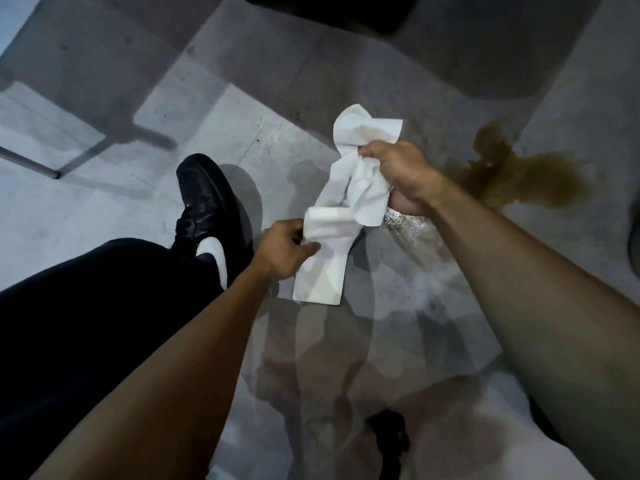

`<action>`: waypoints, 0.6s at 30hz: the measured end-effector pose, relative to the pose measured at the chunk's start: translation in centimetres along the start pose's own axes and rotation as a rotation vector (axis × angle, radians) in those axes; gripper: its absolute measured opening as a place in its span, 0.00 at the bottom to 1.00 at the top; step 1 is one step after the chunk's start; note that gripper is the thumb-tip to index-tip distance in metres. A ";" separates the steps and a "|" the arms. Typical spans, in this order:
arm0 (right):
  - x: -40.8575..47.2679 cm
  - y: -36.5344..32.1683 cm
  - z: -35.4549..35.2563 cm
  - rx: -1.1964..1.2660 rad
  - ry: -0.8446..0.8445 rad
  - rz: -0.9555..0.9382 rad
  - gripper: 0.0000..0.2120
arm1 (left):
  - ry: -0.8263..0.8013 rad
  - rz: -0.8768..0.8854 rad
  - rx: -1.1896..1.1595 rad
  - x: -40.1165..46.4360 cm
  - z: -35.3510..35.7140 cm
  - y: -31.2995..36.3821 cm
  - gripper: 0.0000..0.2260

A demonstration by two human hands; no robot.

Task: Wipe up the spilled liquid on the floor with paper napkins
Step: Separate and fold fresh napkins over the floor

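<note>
A brown puddle of spilled liquid (519,171) lies on the grey floor at the right, beyond my right hand. Both hands hold white paper napkins above the floor. My right hand (398,168) is closed on a crumpled bunch of napkins (363,147), and a shiny crinkled wrapper (398,220) shows under its palm. My left hand (284,247) pinches a folded napkin (325,258) that hangs down from it. The two bunches touch in the middle. The napkins are to the left of the puddle and do not touch it.
My leg in black trousers and a black shoe with a white mark (207,209) stand at the left. A thin metal chair leg (31,164) crosses the floor at far left. A dark object (388,434) lies low in the middle. Dark furniture (329,8) sits at the top.
</note>
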State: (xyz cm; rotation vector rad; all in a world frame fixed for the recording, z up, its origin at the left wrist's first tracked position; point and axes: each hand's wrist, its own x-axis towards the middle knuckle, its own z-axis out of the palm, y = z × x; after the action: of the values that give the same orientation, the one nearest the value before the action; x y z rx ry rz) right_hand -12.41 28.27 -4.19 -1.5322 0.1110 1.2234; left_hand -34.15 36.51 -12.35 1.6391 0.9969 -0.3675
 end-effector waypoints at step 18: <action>-4.5 -2.4 -4.7 -0.133 -0.262 0.169 0.15 | 0.067 0.137 -0.522 -3.3 0.2 7.7 0.16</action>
State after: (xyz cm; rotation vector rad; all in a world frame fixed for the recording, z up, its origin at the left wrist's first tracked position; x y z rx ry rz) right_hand -10.04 23.18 -0.03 -1.4846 -0.0140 1.5827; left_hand -30.18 34.85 -5.13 1.2389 0.9277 0.0432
